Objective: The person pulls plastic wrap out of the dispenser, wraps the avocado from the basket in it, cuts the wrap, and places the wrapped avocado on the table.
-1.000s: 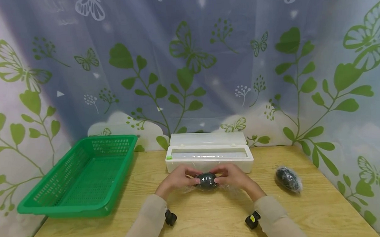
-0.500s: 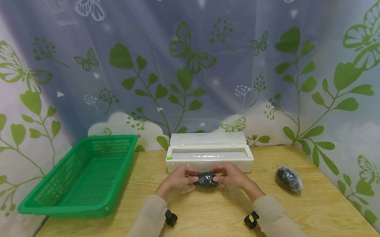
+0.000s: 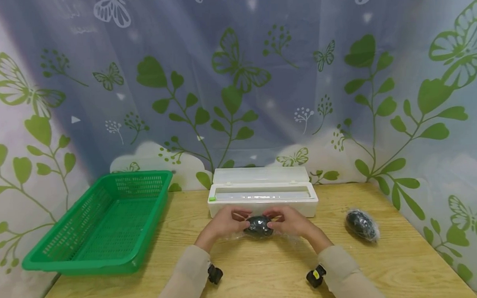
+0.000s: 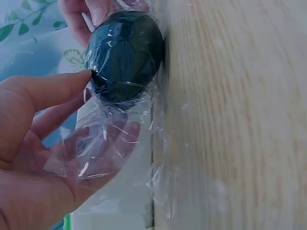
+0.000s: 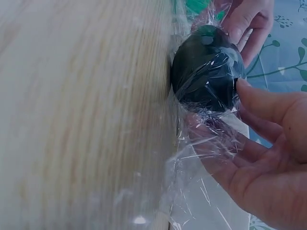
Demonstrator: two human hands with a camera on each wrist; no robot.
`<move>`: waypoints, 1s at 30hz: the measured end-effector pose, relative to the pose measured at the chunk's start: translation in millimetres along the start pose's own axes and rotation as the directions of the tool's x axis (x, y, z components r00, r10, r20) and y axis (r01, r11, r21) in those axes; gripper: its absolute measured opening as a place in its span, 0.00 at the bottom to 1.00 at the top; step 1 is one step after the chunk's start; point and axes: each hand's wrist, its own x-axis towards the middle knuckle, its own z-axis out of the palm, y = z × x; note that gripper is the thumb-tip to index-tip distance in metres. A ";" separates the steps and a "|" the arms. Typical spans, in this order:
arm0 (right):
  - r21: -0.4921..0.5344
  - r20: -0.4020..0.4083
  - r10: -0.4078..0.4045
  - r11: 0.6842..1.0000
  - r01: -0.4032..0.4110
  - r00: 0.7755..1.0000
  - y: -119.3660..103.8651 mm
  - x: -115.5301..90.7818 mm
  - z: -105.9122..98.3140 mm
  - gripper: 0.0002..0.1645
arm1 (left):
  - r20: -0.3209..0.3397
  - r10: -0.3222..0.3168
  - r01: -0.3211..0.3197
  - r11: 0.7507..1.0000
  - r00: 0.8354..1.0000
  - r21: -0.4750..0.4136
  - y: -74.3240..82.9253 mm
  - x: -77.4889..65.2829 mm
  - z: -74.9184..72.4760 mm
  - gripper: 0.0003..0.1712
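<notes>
A glossy dark-green oval fruit, by its look an avocado (image 3: 259, 226), lies on the table with clear cling film (image 4: 91, 148) around it. From the left, my left hand (image 3: 227, 222) pinches its end, the thumb against the skin and the fingers behind. My right hand (image 3: 290, 221) does the same at the other end. Loose film spreads over the fingers of both hands in the wrist views. Just behind the hands stands a white cling film dispenser (image 3: 264, 207), lid up, with a roll inside.
Off to the right lies a second dark oval fruit (image 3: 361, 225) wrapped in film. A green plastic basket (image 3: 96, 264) occupies the left side of the wooden table (image 3: 251, 275). A patterned curtain (image 3: 237, 122) hangs along the back.
The avocado has turned slightly between the fingers, and the loose film by the hands has shifted a little. Both hands stay in nearly the same spot.
</notes>
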 end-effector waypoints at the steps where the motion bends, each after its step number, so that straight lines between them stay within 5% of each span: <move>1: -0.007 0.001 -0.006 1.000 0.006 1.000 -0.7 -0.1 -0.3 0.20 | -0.002 0.004 -0.004 1.000 1.000 0.009 0.3 0.1 -0.1 0.18; 13: 0.109 -0.008 0.129 0.986 -0.127 0.992 -3.4 -2.2 1.6 0.25 | 0.043 -0.033 0.035 0.999 0.999 -0.035 -3.9 1.5 2.4 0.16; 30: 0.068 -0.043 0.092 0.994 -0.089 0.995 -2.5 -0.7 7.0 0.23 | 0.046 0.009 -0.008 1.000 0.999 -0.014 -8.6 4.9 4.2 0.18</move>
